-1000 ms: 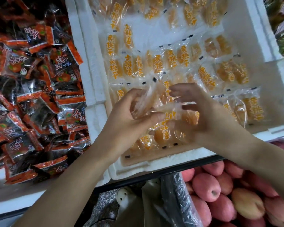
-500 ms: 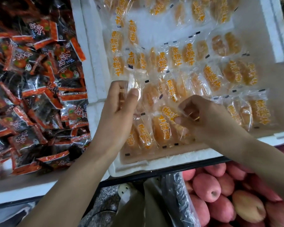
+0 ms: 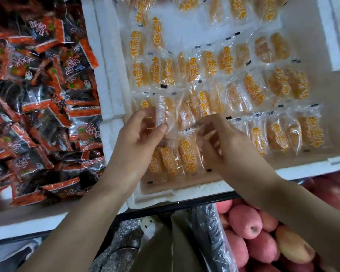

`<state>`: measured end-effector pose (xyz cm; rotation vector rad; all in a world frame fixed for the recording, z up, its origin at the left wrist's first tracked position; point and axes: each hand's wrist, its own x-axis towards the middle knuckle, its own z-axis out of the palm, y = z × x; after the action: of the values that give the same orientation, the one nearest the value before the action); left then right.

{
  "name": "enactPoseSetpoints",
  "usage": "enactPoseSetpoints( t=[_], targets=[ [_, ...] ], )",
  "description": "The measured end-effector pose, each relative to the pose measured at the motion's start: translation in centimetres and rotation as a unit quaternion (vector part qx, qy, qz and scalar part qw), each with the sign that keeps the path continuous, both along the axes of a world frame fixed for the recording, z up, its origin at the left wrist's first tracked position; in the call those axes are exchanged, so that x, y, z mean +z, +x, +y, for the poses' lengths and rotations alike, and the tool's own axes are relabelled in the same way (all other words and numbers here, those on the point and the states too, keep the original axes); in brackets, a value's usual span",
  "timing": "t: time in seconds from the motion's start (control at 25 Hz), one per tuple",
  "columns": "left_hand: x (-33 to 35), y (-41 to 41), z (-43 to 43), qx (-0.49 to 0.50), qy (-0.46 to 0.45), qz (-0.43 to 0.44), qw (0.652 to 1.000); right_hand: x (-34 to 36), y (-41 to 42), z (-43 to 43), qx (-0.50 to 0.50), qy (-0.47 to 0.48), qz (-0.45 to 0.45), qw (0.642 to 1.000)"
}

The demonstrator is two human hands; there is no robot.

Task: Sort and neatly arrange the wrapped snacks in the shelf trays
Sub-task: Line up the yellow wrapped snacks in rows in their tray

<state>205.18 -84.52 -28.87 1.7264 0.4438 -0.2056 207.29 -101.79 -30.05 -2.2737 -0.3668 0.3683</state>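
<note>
A white foam tray holds rows of clear-wrapped yellow peach snacks with orange lettering. My left hand is over the tray's near left corner and pinches one clear snack packet upright between thumb and fingers. My right hand is just to its right, blurred, with fingers curled over the near row of packets; whether it grips one is unclear.
A second tray on the left is heaped with dark snacks in red-and-black wrappers. Below the shelf edge, red apples lie at the lower right, beside a plastic bag.
My left hand has kept its packet and shifted slightly right and down toward the near row. My right hand rose from the near packets toward the left hand.
</note>
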Motion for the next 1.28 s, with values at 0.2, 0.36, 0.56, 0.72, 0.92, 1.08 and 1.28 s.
enactPoseSetpoints(
  t=[0.2, 0.36, 0.56, 0.72, 0.92, 1.08, 1.28],
  targets=[
    [0.8, -0.2, -1.0, -0.114, -0.032, -0.021, 0.993, 0.6, 1.7, 0.4, -0.099, 0.233, 0.136, 0.958],
    [-0.1, -0.2, -1.8, -0.047, 0.012, -0.015, 0.999, 1.3, 2.1, -0.8, -0.093, 0.223, 0.013, 0.970],
    [0.5, 0.6, -3.2, 0.032, -0.203, 0.050, 0.977, 0.1, 0.1, -1.8, 0.087, 0.106, -0.197, 0.971],
    [0.4, 0.7, -3.2, 0.019, -0.183, 0.022, 0.983, 0.4, -0.2, -2.3, 0.044, 0.103, -0.126, 0.986],
    [0.3, 0.1, -3.4, -0.104, -0.099, -0.002, 0.990, 1.8, 1.7, -2.3, -0.114, 0.259, 0.111, 0.953],
    [0.0, 0.4, -3.3, -0.086, -0.013, -0.043, 0.995, 2.4, 3.6, -3.9, 0.002, 0.089, 0.157, 0.984],
    [0.3, 1.5, -3.9, -0.123, 0.042, -0.090, 0.987, 2.4, 2.3, -4.1, 0.104, -0.015, 0.082, 0.991]
  ],
)
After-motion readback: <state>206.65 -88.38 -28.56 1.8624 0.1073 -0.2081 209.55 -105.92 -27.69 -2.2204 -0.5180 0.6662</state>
